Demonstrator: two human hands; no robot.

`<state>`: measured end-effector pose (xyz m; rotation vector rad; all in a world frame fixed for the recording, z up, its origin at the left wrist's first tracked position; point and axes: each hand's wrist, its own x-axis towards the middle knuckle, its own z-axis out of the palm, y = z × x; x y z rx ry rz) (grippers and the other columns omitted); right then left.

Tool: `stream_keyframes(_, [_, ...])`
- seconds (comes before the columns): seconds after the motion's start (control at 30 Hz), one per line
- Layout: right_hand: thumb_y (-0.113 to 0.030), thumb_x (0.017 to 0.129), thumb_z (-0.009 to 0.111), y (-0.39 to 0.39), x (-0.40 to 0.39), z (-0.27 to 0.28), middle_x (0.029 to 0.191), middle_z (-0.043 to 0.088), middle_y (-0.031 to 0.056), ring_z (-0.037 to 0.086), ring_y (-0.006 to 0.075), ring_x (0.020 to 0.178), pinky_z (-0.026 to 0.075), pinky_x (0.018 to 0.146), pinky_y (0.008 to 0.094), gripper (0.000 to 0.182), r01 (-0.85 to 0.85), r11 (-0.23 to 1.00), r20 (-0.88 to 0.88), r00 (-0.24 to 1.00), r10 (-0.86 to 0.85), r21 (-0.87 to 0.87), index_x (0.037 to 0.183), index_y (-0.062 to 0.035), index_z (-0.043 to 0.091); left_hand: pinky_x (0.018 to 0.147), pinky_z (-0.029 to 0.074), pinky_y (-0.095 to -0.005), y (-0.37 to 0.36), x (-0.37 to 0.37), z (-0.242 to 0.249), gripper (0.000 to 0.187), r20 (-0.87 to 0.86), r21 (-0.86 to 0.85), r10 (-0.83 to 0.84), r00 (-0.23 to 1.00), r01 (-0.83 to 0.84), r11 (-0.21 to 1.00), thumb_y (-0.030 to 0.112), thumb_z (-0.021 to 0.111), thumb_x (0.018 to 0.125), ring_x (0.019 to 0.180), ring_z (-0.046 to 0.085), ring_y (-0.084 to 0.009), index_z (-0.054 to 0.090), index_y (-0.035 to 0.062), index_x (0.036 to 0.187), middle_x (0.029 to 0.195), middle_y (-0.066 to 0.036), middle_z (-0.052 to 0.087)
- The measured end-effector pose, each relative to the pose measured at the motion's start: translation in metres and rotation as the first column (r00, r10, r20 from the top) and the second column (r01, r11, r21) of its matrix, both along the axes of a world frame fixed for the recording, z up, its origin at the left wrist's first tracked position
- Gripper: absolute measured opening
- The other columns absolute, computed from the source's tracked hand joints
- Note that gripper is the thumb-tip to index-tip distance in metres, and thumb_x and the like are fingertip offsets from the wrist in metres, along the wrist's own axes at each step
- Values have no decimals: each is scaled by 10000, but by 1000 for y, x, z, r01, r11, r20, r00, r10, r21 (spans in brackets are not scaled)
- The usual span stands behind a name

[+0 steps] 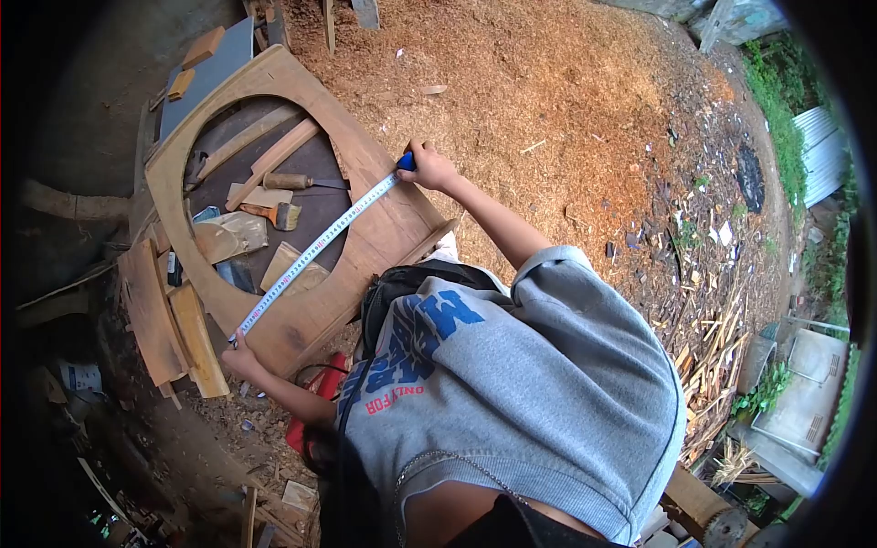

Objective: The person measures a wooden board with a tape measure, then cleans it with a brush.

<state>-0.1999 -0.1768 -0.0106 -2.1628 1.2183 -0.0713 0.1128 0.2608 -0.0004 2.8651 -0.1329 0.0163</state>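
Observation:
My right hand (pixel 431 168) is closed around the blue case of a tape measure (pixel 406 162), at the right edge of a wooden panel (pixel 315 320). The white blade (pixel 315 248) stretches diagonally across the panel's large rounded opening. At the panel's near left edge, my left hand (pixel 241 358) pinches the far end of the blade. Through the opening I see a paintbrush (pixel 285 216), a tool with a wooden handle (pixel 288 181) and several wood pieces (pixel 279 155). My left fingertips are small and partly hidden.
Boards (pixel 151 315) lean out left of the panel. A grey board (pixel 215 68) with wood blocks lies behind it. Sawdust (pixel 539 110) covers the ground, with wood scraps (pixel 713 365) to the right. Something red (pixel 315 397) stands beside my left forearm.

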Motion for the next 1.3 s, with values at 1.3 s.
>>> stream_keyframes(1.3, [-410, 704, 683, 0, 0, 0, 1055, 503, 221, 561, 378, 956, 468, 796, 440, 590, 0, 1000, 10, 1000, 0, -3, 1133, -102, 420, 655, 460, -474, -14, -14, 19, 513, -28, -23, 53, 998, -54, 998, 493, 675, 703, 734, 612, -376, 675, -8, 812, 751, -209, 638])
